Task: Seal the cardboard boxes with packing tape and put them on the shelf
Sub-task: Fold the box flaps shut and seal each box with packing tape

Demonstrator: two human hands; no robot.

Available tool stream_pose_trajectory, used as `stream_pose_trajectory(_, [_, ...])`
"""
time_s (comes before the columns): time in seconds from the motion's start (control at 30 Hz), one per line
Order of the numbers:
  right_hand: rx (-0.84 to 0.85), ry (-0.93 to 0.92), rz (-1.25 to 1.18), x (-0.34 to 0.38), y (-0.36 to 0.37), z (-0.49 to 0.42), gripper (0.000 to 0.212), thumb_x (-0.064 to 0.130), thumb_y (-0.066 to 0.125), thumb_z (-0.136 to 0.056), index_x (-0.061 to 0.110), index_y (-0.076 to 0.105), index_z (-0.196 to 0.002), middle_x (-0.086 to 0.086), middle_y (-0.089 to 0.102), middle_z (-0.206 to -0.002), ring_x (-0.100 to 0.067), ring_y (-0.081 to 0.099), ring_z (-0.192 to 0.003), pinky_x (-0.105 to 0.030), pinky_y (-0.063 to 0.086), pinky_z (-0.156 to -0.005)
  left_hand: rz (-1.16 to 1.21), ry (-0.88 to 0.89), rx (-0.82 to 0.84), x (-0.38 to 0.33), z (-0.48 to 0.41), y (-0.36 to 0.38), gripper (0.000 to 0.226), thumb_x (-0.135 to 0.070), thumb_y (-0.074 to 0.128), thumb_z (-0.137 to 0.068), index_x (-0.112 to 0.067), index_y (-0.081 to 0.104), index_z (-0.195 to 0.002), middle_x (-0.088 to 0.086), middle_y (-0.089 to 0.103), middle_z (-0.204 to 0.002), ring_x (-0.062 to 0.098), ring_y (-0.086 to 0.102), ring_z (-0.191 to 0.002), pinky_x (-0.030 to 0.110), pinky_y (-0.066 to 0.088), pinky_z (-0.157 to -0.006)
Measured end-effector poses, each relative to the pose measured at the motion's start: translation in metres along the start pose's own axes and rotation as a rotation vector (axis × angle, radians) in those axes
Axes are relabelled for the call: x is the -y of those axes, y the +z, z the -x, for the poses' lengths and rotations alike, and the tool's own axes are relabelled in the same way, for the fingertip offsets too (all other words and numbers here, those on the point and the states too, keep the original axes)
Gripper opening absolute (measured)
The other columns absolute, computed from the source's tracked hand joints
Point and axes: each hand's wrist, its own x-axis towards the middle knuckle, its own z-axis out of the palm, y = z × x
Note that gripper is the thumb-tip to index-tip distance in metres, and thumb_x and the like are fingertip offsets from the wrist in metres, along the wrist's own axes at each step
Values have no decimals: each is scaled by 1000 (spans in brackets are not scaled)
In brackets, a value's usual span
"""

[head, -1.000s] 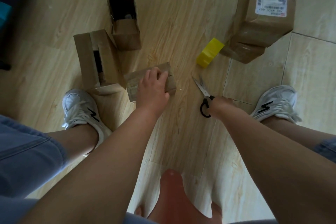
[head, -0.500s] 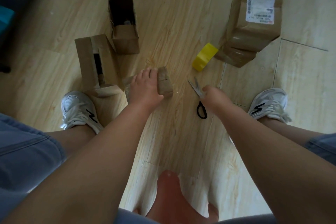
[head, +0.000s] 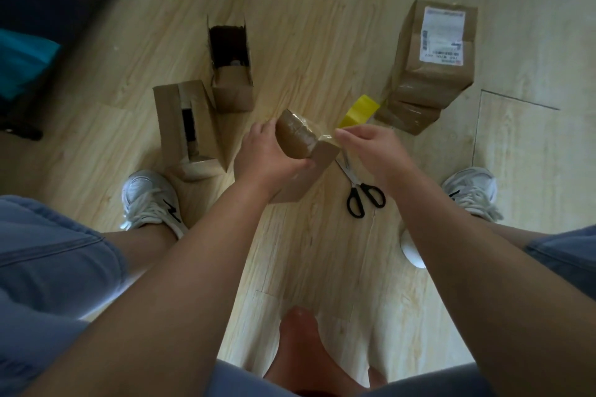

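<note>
My left hand point(head: 267, 155) grips a small brown cardboard box point(head: 301, 138), lifted off the floor and tilted, its taped end facing up. My right hand point(head: 364, 148) touches the box's right corner, where its fingertips pinch a strip of clear tape point(head: 329, 135). A yellow tape roll point(head: 359, 111) lies on the floor just beyond the box. Black-handled scissors point(head: 361, 193) lie on the floor under my right wrist. Two open boxes stand to the left, a tall one point(head: 183, 129) and a smaller one point(head: 230, 71).
Two stacked sealed boxes point(head: 429, 64), the top one with a white shipping label, stand at the upper right. My white sneakers sit at left point(head: 148, 200) and right point(head: 471, 193) on the wooden floor. Dark furniture fills the upper-left corner.
My right hand let go of the scissors, which now lie on the floor, and moved up to the box. My left hand lifted and turned the small box off the floor.
</note>
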Motion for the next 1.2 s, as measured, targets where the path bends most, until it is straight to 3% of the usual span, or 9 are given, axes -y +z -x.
stream_pose_trajectory(0.27, [44, 3, -122, 13, 2, 3, 26, 23, 78, -86, 2, 72, -101, -1, 71, -85, 6, 64, -65, -5, 44, -53, 36, 50, -9, -14, 7, -8, 103, -59, 85, -61, -23, 40, -146, -4, 46, -138, 15, 45, -129, 39, 46, -98])
stream_pose_trajectory(0.37, [77, 4, -140, 15, 1, 4, 25, 24, 76, -87, 3, 71, -100, 1, 70, -80, 8, 62, -57, -6, 43, -51, 86, 55, 4, -13, 5, -10, 101, -55, 87, -60, -21, 43, -145, -4, 47, -138, 14, 47, -127, 30, 44, -94])
stream_pose_trajectory(0.53, [79, 16, -192, 10, 0, 2, 30, 34, 78, -85, 12, 66, -103, 1, 67, -93, -6, 62, -81, -20, 49, -73, 161, 77, 25, -17, 2, -15, 100, -50, 90, -58, -21, 47, -143, -5, 49, -131, 12, 51, -120, 32, 48, -95])
stream_pose_trajectory(0.67, [47, 32, -333, 4, -2, 1, 36, 29, 69, -94, 17, 61, -126, 2, 64, -111, 3, 66, -77, -12, 50, -61, 212, 79, 51, -25, 3, -12, 100, -49, 90, -57, -21, 47, -142, -7, 49, -130, 11, 51, -119, 34, 49, -96])
stream_pose_trajectory(0.77, [-6, 16, -213, 3, 0, 1, 29, 31, 60, -99, 25, 62, -128, 8, 65, -111, 2, 64, -85, -13, 49, -63, 251, 64, 80, -26, 6, -9, 99, -47, 91, -57, -23, 47, -143, -10, 45, -123, 11, 50, -117, 38, 50, -98])
stream_pose_trajectory(0.9, [-22, 47, -175, -1, 3, -3, 29, 37, 53, -101, 26, 62, -126, 6, 66, -112, -10, 63, -102, -26, 51, -82, 215, 104, 88, -30, 7, -9, 99, -43, 91, -60, -22, 44, -144, -7, 46, -129, 12, 48, -121, 33, 47, -97])
stream_pose_trajectory(1.0, [75, 108, -262, 0, 1, -4, 56, 58, 61, -87, 26, 58, -133, 2, 67, -122, -16, 64, -112, -36, 49, -97, 204, 120, 89, -28, 6, -11, 103, -41, 91, -60, -20, 41, -147, -5, 46, -136, 13, 47, -125, 32, 45, -101])
stream_pose_trajectory(1.07, [104, 97, -250, 1, 1, -3, 64, 58, 70, -83, 25, 54, -135, 3, 67, -121, -12, 66, -105, -29, 52, -89, 209, 124, 86, -29, 6, -12, 104, -41, 91, -60, -20, 40, -148, -4, 45, -137, 13, 46, -125, 33, 44, -102])
stream_pose_trajectory(1.2, [22, 75, -290, 4, 2, -4, 48, 41, 75, -86, 25, 58, -128, 3, 68, -114, -10, 68, -97, -22, 51, -71, 222, 119, 86, -33, 9, -9, 101, -42, 90, -61, -20, 41, -147, -4, 46, -135, 12, 48, -123, 31, 45, -98])
